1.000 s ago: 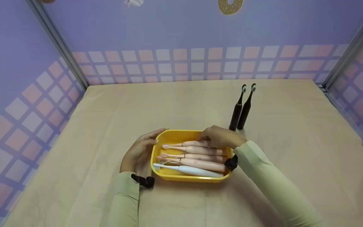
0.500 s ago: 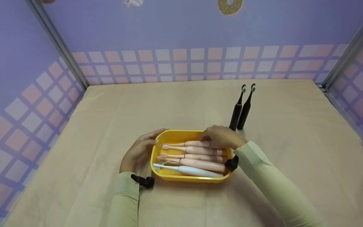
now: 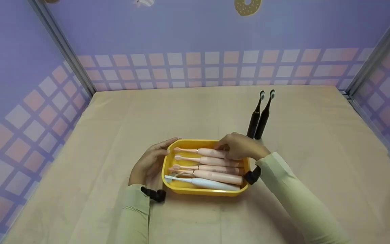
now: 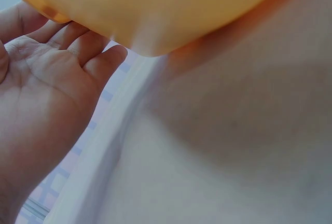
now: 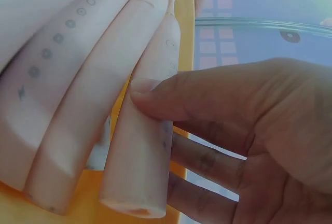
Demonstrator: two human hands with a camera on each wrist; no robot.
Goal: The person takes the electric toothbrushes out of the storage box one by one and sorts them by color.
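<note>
A yellow plastic bin [image 3: 191,145] holds several pink electric toothbrushes [image 3: 215,162] and a white one [image 3: 212,184], lying side by side with heads to the left. My left hand [image 3: 149,159] grips the bin's left end, thumb at the rim and fingers along the outer wall. In the left wrist view the fingers [image 4: 78,40] lie against the yellow wall. My right hand [image 3: 240,145] reaches over the back right rim and pinches the handle of the rearmost pink electric toothbrush [image 5: 142,167]. The right wrist view shows its thumb across the handle, with the other fingers on the far side.
Two black electric toothbrushes [image 3: 264,118] stand upright on the table behind my right hand. A beige cloth [image 3: 168,112] covers the table. Purple walls with a checked pattern [image 3: 195,67] enclose the back and sides.
The rearmost pink toothbrush has shifted toward the bin's back wall, away from the one in front of it. My right hand moved slightly back with it; the left hand stayed still.
</note>
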